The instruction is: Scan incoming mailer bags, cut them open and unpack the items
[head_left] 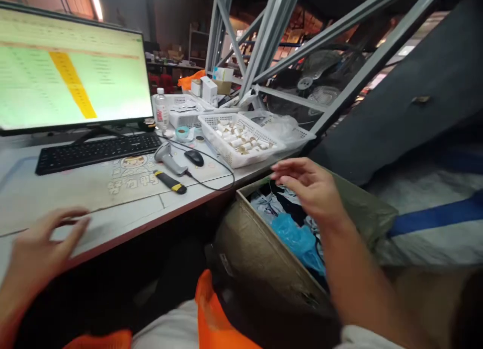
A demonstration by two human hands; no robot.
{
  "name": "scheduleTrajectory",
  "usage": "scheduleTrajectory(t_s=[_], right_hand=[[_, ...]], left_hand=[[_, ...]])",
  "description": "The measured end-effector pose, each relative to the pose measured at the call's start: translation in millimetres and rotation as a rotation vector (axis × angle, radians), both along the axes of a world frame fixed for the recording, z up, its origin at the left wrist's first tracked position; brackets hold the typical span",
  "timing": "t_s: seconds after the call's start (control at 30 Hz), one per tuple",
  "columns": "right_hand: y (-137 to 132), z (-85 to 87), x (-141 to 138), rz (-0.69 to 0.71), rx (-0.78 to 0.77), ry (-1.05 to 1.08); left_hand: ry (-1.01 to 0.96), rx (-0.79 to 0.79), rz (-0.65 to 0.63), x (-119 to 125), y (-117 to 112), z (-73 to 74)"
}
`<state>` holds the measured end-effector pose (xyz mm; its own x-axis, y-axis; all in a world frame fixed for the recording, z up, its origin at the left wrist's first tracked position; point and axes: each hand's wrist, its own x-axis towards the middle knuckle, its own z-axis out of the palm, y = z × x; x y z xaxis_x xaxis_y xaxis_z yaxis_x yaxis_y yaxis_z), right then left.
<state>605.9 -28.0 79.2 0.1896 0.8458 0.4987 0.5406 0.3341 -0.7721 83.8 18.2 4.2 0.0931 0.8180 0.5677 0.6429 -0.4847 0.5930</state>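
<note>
My left hand [47, 246] rests at the near edge of the white desk [124, 215], its thumb and fingers apart with nothing between them. Over the open top of a brown bin [260, 243] hovers my right hand [311, 188], fingers loosely curved, thumb apart from them, and no object visible in it. Inside the bin lie a crumpled blue plastic bag [298, 238] and white and black scraps [267, 203]. A black-and-yellow utility knife [169, 182], a grey barcode scanner [170, 160] and a black mouse [194, 157] sit on the desk between my hands.
A monitor [75, 72] and black keyboard [100, 150] occupy the left of the desk. Behind the mouse stands a white basket [241, 160] of small rolls, near a plastic bottle [161, 110]. Metal rack beams [271, 37] rise behind; a large wrapped bundle [430, 223] lies right.
</note>
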Motion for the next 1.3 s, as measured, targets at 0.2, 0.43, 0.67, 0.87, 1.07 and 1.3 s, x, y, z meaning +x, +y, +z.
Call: scheduleTrajectory(t_s=[0.2,0.43,0.67,0.87,1.07,1.3], right_hand=[[-26,-8.3,-240,0.708,0.185,0.369],[-16,-28.0,-322,0.815,0.339,0.357],[-17,-31.0,-343,0.792,0.41,0.277],[-15,-35.9,-336,0.704,0.435,0.195],[-14,-38.6,-328,0.659,0.468,0.086],[-15,-39.0,-324,0.645,0.437,0.028]], left_hand=[[-0.039,0.261,-0.369,61,-75,51.5],[-0.14,0.29,-0.173,32,-103,51.4],[-0.13,0.311,-0.14,19,-103,44.3],[-0.032,0.374,-0.156,21,-93,44.6],[0.09,0.442,-0.166,21,-86,39.8],[0.262,0.521,-0.094,20,-80,43.6]])
